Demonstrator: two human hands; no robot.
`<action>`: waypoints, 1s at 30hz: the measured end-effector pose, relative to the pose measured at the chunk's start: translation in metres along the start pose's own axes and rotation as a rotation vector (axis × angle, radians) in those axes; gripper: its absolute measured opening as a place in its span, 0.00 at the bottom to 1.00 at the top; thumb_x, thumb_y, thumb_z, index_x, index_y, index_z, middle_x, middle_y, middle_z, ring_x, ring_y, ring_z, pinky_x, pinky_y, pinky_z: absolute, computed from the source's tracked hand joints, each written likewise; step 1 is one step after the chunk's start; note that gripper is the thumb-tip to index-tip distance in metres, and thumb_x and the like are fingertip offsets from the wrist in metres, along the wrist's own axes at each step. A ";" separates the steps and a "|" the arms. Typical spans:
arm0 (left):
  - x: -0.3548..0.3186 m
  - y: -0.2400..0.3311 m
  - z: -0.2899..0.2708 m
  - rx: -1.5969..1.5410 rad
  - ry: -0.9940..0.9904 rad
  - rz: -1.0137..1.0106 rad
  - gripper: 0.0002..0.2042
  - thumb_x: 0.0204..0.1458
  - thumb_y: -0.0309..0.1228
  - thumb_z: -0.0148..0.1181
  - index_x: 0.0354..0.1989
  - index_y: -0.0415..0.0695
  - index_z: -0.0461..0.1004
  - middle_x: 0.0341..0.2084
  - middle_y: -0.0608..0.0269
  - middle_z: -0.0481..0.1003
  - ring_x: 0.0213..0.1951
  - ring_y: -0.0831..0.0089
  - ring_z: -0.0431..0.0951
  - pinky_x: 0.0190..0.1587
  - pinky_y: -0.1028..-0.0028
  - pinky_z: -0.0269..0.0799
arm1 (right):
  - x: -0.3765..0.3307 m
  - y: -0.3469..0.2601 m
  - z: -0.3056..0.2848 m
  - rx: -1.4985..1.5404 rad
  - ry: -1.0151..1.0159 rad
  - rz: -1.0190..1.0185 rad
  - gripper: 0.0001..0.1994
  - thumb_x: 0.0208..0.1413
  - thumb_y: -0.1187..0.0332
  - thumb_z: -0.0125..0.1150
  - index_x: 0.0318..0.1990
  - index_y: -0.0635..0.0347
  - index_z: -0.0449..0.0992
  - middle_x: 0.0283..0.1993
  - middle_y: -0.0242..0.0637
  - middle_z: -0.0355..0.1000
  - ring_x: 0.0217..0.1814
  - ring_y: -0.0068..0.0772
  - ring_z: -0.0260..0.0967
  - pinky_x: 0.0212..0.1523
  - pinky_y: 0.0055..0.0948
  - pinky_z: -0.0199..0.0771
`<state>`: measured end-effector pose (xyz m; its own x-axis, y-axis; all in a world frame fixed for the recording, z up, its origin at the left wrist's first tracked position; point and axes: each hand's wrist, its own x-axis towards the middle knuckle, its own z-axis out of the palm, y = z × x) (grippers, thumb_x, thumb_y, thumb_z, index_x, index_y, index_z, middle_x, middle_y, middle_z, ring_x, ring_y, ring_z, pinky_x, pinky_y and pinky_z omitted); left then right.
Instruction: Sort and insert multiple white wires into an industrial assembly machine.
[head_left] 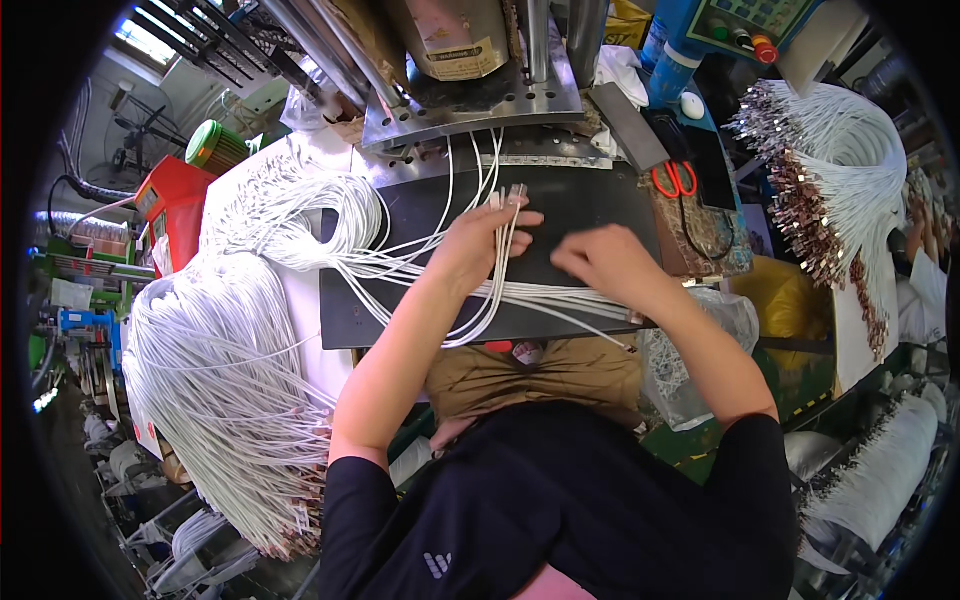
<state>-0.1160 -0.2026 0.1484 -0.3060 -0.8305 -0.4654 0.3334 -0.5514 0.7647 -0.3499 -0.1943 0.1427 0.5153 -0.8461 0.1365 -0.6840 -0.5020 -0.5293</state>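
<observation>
My left hand (478, 240) is closed around several thin white cables (503, 255). Small clear plugs (516, 192) at the cable ends stick up past its thumb and fingers. To the right, my right hand (612, 262) hovers over the black work mat (590, 200) with curled fingers. Its fingertips point toward the left hand; whatever they may pinch is hidden. Below both hands, more white cables run across the mat, their ends lying near my right wrist. From the left, a looped bundle of white cables (350, 215) feeds toward my left hand.
Behind the mat rises a machine with a metal base plate (480, 115) and upright columns. A large cable bundle (215, 370) hangs at the left, another (850, 150) at the far right. Red-handled scissors (675, 180) and a grey block (628, 125) lie right of the machine.
</observation>
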 end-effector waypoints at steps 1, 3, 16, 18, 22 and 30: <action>0.005 0.003 -0.004 -0.004 -0.009 0.010 0.15 0.64 0.35 0.58 0.54 0.40 0.74 0.37 0.61 0.80 0.30 0.77 0.77 0.34 0.80 0.73 | 0.005 -0.002 0.001 -0.126 0.035 -0.073 0.17 0.59 0.67 0.60 0.55 0.59 0.76 0.47 0.45 0.76 0.40 0.48 0.77 0.44 0.40 0.78; 0.013 0.004 -0.004 -0.008 -0.038 0.031 0.16 0.62 0.34 0.60 0.54 0.39 0.74 0.40 0.58 0.81 0.35 0.73 0.80 0.40 0.77 0.78 | 0.039 0.030 -0.003 -0.325 0.286 -0.186 0.18 0.57 0.68 0.60 0.56 0.60 0.75 0.48 0.46 0.75 0.41 0.49 0.76 0.44 0.41 0.78; 0.014 -0.011 0.001 0.421 0.026 0.029 0.12 0.58 0.34 0.65 0.43 0.38 0.79 0.29 0.66 0.77 0.29 0.77 0.78 0.36 0.78 0.75 | 0.045 0.002 -0.016 0.723 -0.214 0.473 0.20 0.59 0.71 0.53 0.59 0.62 0.74 0.32 0.31 0.70 0.26 0.22 0.64 0.26 0.24 0.65; 0.014 -0.013 0.005 0.493 -0.004 0.082 0.10 0.58 0.33 0.65 0.40 0.37 0.80 0.28 0.67 0.77 0.27 0.79 0.76 0.33 0.79 0.72 | 0.046 0.004 -0.010 0.828 -0.132 0.538 0.19 0.60 0.70 0.52 0.58 0.63 0.75 0.33 0.37 0.72 0.29 0.29 0.68 0.29 0.27 0.68; 0.018 -0.018 0.006 0.544 -0.043 0.116 0.10 0.57 0.31 0.66 0.39 0.37 0.80 0.26 0.69 0.76 0.27 0.81 0.74 0.32 0.79 0.71 | 0.045 0.017 0.020 0.921 0.076 0.587 0.19 0.61 0.66 0.48 0.55 0.63 0.77 0.35 0.49 0.77 0.39 0.43 0.77 0.39 0.33 0.73; 0.017 -0.023 0.009 0.419 -0.032 0.128 0.10 0.57 0.30 0.67 0.41 0.36 0.80 0.28 0.68 0.77 0.28 0.81 0.75 0.34 0.80 0.71 | 0.038 0.019 0.031 0.638 0.146 0.432 0.20 0.61 0.62 0.47 0.56 0.58 0.78 0.44 0.48 0.80 0.48 0.48 0.77 0.52 0.36 0.72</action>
<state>-0.1372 -0.2029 0.1270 -0.3151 -0.8835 -0.3466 -0.0182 -0.3595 0.9330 -0.3273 -0.2299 0.1114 0.1677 -0.9801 -0.1063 -0.3567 0.0402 -0.9333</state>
